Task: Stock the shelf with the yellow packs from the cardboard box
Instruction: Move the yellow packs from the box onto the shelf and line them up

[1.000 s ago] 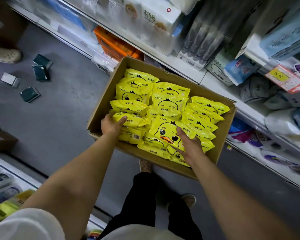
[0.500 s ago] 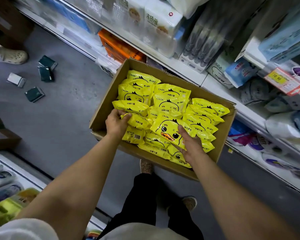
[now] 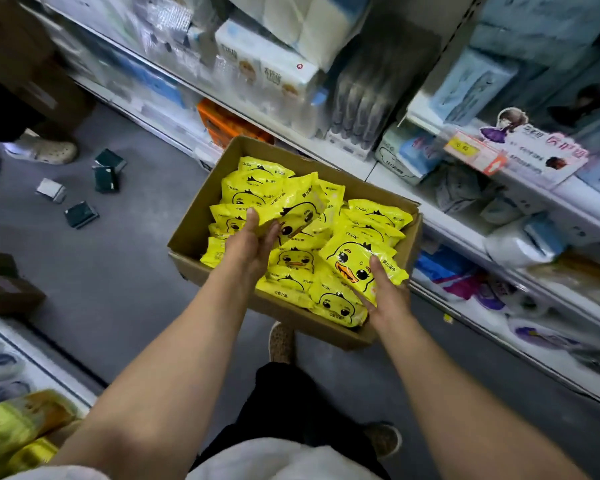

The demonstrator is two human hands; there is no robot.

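Yellow packs (image 3: pixel 293 259) with a duck face fill a cardboard box (image 3: pixel 187 233) on the grey floor (image 3: pixel 118 289) of a shop aisle.
Shelves (image 3: pixel 347 161) of tissue and paper goods run along the right, and a few small dark boxes (image 3: pixel 106 169) lie loose on the floor to the left. Left hand (image 3: pixel 248 244) grips one raised pack (image 3: pixel 291 206) above the pile, thumb on top. Right hand (image 3: pixel 387 296) holds another tilted pack (image 3: pixel 357 261) by its lower edge near the box's right wall.

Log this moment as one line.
stage: lifting packs | left hand: holds yellow pack | right hand: holds duck-face pack | cardboard box: nearly full
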